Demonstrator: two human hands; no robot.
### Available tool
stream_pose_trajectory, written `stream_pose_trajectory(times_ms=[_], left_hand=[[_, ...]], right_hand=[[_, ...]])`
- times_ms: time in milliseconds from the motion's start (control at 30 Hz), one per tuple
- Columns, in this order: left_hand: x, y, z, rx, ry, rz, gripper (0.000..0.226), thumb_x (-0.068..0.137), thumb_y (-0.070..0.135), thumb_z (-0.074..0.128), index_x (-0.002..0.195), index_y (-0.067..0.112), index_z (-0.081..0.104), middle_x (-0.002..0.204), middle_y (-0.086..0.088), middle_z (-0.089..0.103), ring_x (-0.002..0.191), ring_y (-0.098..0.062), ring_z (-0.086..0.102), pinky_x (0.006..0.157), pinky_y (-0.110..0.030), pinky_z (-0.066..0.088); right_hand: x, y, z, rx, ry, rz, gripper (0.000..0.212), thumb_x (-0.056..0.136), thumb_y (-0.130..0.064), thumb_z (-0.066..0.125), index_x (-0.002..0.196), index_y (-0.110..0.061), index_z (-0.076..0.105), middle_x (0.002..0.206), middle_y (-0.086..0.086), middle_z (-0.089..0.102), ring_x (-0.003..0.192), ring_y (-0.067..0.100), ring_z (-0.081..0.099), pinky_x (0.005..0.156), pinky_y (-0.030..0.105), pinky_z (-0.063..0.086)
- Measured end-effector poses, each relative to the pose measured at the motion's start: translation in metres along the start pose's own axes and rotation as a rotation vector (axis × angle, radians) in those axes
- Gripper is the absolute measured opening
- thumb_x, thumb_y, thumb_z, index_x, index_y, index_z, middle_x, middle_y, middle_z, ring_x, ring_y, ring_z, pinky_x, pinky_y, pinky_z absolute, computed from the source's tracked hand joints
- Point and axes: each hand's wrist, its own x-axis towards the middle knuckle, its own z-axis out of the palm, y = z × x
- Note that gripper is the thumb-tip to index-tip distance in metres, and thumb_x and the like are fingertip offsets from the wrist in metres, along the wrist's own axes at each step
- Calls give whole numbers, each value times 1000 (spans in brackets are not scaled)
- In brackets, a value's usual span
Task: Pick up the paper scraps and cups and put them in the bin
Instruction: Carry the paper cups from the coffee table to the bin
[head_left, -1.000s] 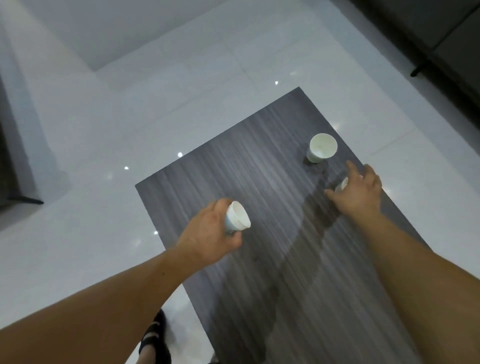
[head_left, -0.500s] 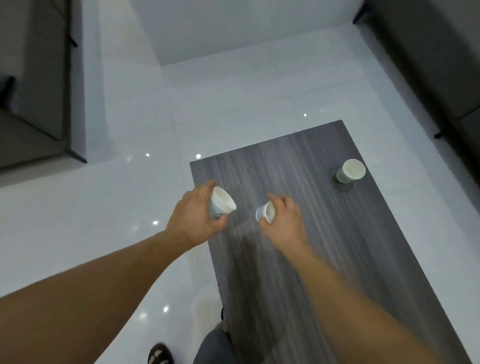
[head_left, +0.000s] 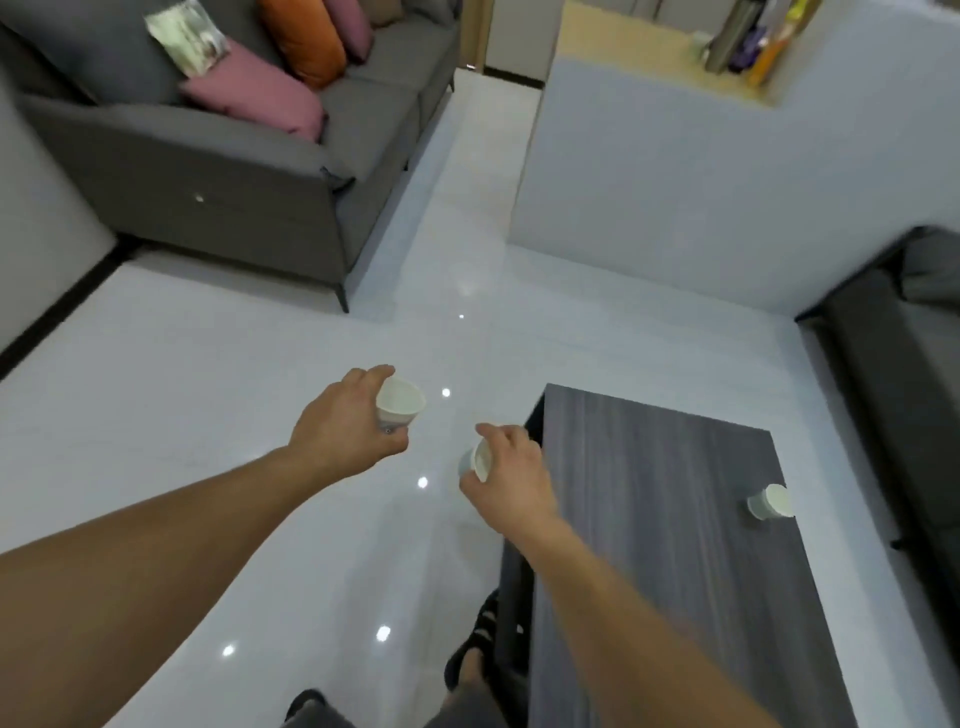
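Cups filled both your hands: left hand (head_left: 343, 421) gripped first cup (head_left: 399, 402), right hand (head_left: 511, 467) gripped second cup (head_left: 480, 460), tipped sideways. Third cup (head_left: 771, 501) sat on table (head_left: 649, 519), well right of right hand. Bin unseen; you needed light grip, no crushing, until you found it.

Both hands, left (head_left: 345, 423) and right (head_left: 511, 470), each gripping a small white paper cup, have swung off the dark wood-grain bench (head_left: 660, 519) over the glossy white floor (head_left: 260, 389).

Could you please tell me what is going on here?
A person is clearing cups. The left hand grips one white paper cup, the right hand holds a second white paper cup, both over the pale floor beside the dark wood-grain table. A third white paper cup stands on it. No bin is visible.
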Motion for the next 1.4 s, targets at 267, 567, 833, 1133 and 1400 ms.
stream_pose_trajectory(times_ms=[267,567,833,1133,1400], left_hand=[[-101,-129,-107,-67,211,-364,82,73,38,70,144,33,27,124,-3,45,91,-23,53,72,-29,42],[-199,-175,-125,-114,458,-703,73,77,40,66,141,31,32,125,-1,40,96,-24,55,76,-30,44],[-318,-188,-103,-126,647,-1100,70,77,42,65,139,30,33,126,1,41,85,-20,52,69,-28,41],[-473,-220,-111,-138,817,-1323,72,78,42,67,140,29,32,128,1,41,84,-16,48,70,-28,44],[-644,-263,-148,-72,911,-1467,71,78,44,67,137,30,31,128,1,39,87,-18,48,71,-30,42]], right_hand=[[-10,-162,46,-184,-159,-367,62,86,-34,56,145,-29,36,140,-2,38,121,21,39,89,33,47],[-6,-266,77,-371,-305,-794,63,87,-38,58,145,-30,34,140,-2,38,122,21,40,92,35,49],[-56,-332,128,-418,-463,-1161,62,88,-37,55,146,-28,34,141,-1,36,124,22,38,89,33,47],[-184,-409,192,-436,-565,-1425,63,87,-35,55,146,-28,34,143,0,36,124,23,38,92,35,47],[-344,-493,260,-393,-622,-1576,62,88,-37,55,146,-29,34,141,0,36,123,22,39,93,35,47]])
